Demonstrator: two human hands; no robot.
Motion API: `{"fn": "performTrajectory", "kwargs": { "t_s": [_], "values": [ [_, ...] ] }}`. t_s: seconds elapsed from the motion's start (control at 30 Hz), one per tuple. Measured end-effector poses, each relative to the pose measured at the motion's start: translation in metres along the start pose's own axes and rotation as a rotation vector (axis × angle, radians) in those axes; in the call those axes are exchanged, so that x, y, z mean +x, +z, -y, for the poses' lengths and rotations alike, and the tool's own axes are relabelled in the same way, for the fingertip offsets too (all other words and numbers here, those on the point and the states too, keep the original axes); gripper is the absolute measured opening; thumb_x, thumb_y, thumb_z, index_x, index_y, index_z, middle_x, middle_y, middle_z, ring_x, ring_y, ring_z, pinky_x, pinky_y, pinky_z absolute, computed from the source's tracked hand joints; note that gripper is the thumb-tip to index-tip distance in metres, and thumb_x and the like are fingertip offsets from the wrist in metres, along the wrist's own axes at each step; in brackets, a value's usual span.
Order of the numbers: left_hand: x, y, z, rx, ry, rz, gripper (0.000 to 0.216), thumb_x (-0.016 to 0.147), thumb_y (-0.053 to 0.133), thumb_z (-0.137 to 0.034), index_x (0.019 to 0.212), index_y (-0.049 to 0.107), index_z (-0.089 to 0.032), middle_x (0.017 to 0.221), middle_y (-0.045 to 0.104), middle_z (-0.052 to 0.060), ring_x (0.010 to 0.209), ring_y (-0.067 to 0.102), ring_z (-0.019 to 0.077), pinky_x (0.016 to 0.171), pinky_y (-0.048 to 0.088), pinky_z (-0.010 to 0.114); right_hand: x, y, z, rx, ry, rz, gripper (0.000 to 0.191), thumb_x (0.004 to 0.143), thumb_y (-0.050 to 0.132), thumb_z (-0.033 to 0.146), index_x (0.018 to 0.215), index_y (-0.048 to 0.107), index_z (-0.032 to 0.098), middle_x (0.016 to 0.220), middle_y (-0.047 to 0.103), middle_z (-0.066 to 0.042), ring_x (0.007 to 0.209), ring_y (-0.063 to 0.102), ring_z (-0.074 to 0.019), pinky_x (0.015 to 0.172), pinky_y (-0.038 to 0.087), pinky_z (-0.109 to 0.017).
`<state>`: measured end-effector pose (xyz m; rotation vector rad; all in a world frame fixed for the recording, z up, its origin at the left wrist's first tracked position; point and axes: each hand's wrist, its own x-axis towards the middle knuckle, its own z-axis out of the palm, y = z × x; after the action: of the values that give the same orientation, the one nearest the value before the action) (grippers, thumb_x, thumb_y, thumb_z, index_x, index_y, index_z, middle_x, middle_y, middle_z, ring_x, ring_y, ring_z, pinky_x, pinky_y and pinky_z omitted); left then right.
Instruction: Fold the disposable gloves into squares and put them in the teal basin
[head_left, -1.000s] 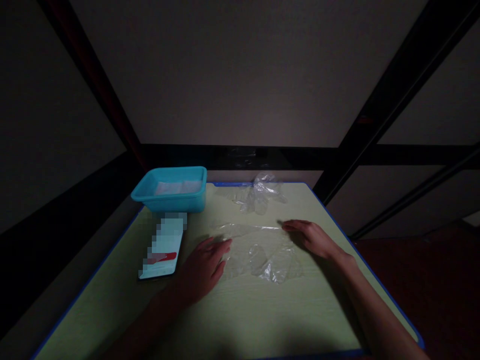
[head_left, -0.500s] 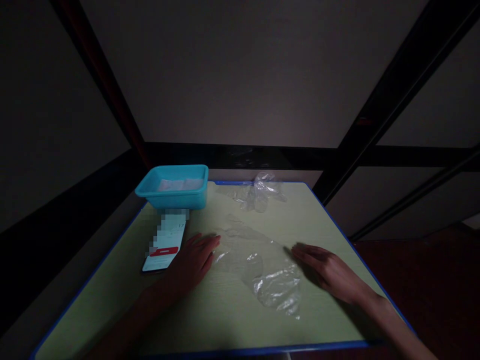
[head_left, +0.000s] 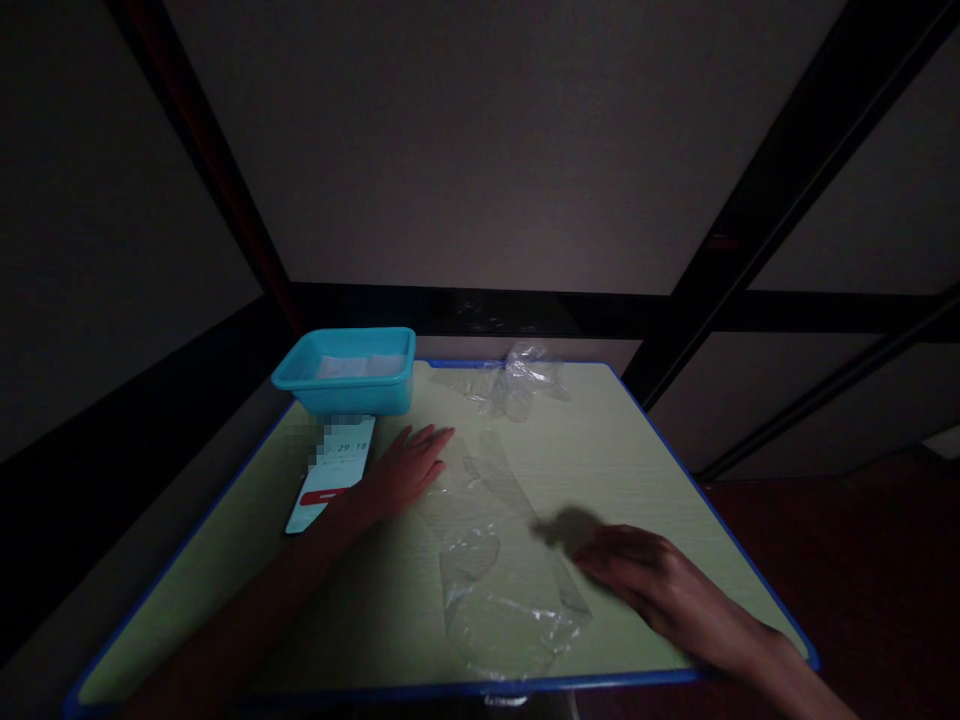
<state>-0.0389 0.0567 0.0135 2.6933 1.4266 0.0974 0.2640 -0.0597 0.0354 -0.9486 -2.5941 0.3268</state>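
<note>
A thin, see-through plastic piece (head_left: 517, 560), apparently a disposable glove, lies spread on the table from the middle down to the near edge. My left hand (head_left: 405, 475) rests palm down by its upper left side, fingers spread and the tips near the film. Off its right edge is my right hand (head_left: 637, 580), raised a little above the tabletop and casting a shadow. Its fingers are stretched forward close together, slightly blurred, and I see nothing held in them. A crumpled heap of clear plastic (head_left: 525, 380) lies at the far edge.
A turquoise basket (head_left: 352, 398) with white paper-like contents stands at the far left. In front of it a lit phone (head_left: 337, 465) lies partly behind my left hand. The pale tabletop (head_left: 637, 460) has a blue rim, with a panelled wall (head_left: 480, 150) behind it.
The plastic piece now lies flatter and straighter, its lower end closer to the near edge. My left hand has moved slightly away from me; my right hand has moved toward me.
</note>
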Motion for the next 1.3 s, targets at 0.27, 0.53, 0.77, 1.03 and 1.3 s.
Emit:
{"fn": "performTrajectory", "kwargs": {
  "t_s": [0.27, 0.53, 0.77, 1.03, 1.3],
  "values": [
    [-0.045, -0.006, -0.021, -0.041, 0.010, -0.046, 0.048, 0.088, 0.036, -0.021, 0.135, 0.032, -0.012, 0.137, 0.042, 0.014, 0.126, 0.039, 0.0232, 0.105, 0.029, 0.043, 0.038, 0.004, -0.032, -0.049, 0.069, -0.104, 0.025, 0.089, 0.047, 0.031, 0.098, 0.064, 0.015, 0.076, 0.069, -0.006, 0.069, 0.065, -0.0194, 0.063, 0.053, -0.035],
    [-0.069, 0.003, -0.028, -0.066, -0.044, 0.040, 0.047, 0.089, 0.031, -0.019, 0.136, 0.028, -0.013, 0.140, 0.038, 0.012, 0.129, 0.033, 0.0220, 0.106, 0.026, 0.046, 0.071, 0.025, -0.044, -0.052, -0.001, 0.064, 0.043, 0.086, 0.040, 0.006, 0.127, 0.046, 0.017, 0.126, 0.054, -0.011, 0.120, 0.046, -0.0205, 0.098, 0.043, -0.039],
    [-0.038, 0.014, -0.009, -0.092, 0.015, 0.043, 0.048, 0.089, 0.029, -0.017, 0.137, 0.027, -0.012, 0.141, 0.035, 0.011, 0.133, 0.023, 0.0253, 0.107, 0.020, 0.051, 0.057, 0.024, -0.039, -0.096, 0.046, 0.129, 0.045, 0.087, 0.039, 0.007, 0.132, 0.040, 0.013, 0.128, 0.052, -0.012, 0.125, 0.040, -0.0198, 0.102, 0.040, -0.038],
    [-0.046, 0.011, -0.008, -0.158, 0.196, 0.000, 0.049, 0.092, 0.029, -0.019, 0.140, 0.019, -0.015, 0.148, 0.020, 0.010, 0.136, 0.014, 0.0200, 0.110, 0.018, 0.042, 0.048, 0.021, -0.013, -0.186, -0.172, 0.078, 0.029, 0.093, 0.038, 0.020, 0.112, 0.059, 0.012, 0.127, 0.055, -0.008, 0.119, 0.047, -0.0202, 0.098, 0.043, -0.038],
    [-0.064, 0.017, -0.023, -0.158, 0.398, 0.050, 0.074, 0.088, 0.045, -0.027, 0.143, -0.004, -0.020, 0.150, 0.012, 0.011, 0.136, 0.013, 0.0248, 0.110, 0.020, 0.042, 0.034, 0.024, 0.008, -0.183, -0.246, 0.106, 0.032, 0.093, 0.039, 0.030, 0.109, 0.062, 0.012, 0.122, 0.058, -0.007, 0.111, 0.054, -0.0203, 0.089, 0.050, -0.035]
  ]
}}
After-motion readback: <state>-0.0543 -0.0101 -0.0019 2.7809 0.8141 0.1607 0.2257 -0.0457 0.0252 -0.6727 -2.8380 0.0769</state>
